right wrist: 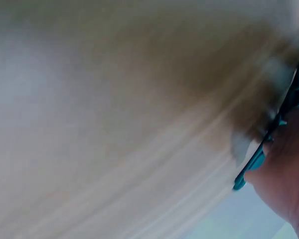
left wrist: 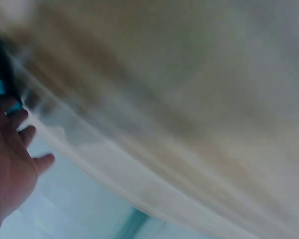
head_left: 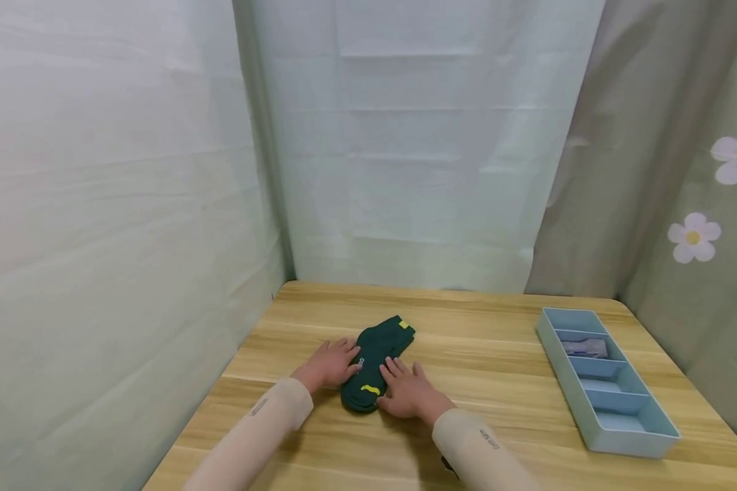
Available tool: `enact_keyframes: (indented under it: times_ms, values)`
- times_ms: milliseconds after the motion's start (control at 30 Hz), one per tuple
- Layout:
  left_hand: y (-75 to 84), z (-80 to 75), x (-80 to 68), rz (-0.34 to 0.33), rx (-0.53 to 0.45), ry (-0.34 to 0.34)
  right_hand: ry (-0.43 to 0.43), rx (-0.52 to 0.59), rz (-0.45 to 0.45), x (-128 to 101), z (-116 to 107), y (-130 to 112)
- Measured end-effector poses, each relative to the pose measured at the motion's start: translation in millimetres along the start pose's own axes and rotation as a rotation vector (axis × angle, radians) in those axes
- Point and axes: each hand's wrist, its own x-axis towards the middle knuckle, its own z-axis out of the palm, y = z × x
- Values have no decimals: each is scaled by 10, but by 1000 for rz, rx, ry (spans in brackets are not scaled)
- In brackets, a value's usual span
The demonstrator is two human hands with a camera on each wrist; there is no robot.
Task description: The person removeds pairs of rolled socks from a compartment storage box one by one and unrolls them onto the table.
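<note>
Dark green socks [head_left: 377,344] with yellow marks at cuff and toe lie flat on the wooden table, toe end toward me and cuff pointing away to the right. On their left edge rests my left hand [head_left: 331,363], fingers spread and fairly straight. My right hand [head_left: 407,390] touches the right edge near the toe, its fingers extended over the fabric. In the left wrist view the left hand [left wrist: 12,159] appears at the side by the dark fabric. The right wrist view shows the right hand [right wrist: 284,169] against the teal edge of the socks [right wrist: 254,167].
A pale blue divided tray [head_left: 580,402] stands at the table's right side. One of its compartments holds a greyish-purple folded item [head_left: 586,348]. Pale curtains [head_left: 430,170] hang behind the table and to the left, with a flower-patterned one on the right.
</note>
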Motion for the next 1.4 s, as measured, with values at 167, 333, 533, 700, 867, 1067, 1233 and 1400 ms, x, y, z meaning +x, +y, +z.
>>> enact_keyframes:
  times_ms: [167, 333, 533, 700, 867, 1067, 1233, 1400]
  values:
    - [135, 54, -136, -73, 38, 54, -17, 9, -32, 0, 9, 136]
    - [169, 50, -198, -124, -4, 59, -8, 44, -51, -33, 10, 177]
    - [32, -19, -155, -114, -153, 145, 69, 52, -26, -75, -10, 190]
    - [-150, -36, -76, -153, -353, 191, 102, 18, -7, -64, -15, 186]
    - [-258, -66, -21, -189, -561, 184, 95, 5, 5, -40, -5, 170]
    - [-278, -77, 35, -193, -665, 200, 91, -15, 9, -5, 22, 181]
    - [-259, -40, 92, -209, -742, 203, 88, -10, 14, 0, 20, 175]
    - [-250, 27, 150, -237, -777, 214, 85, -6, 11, 6, 29, 163]
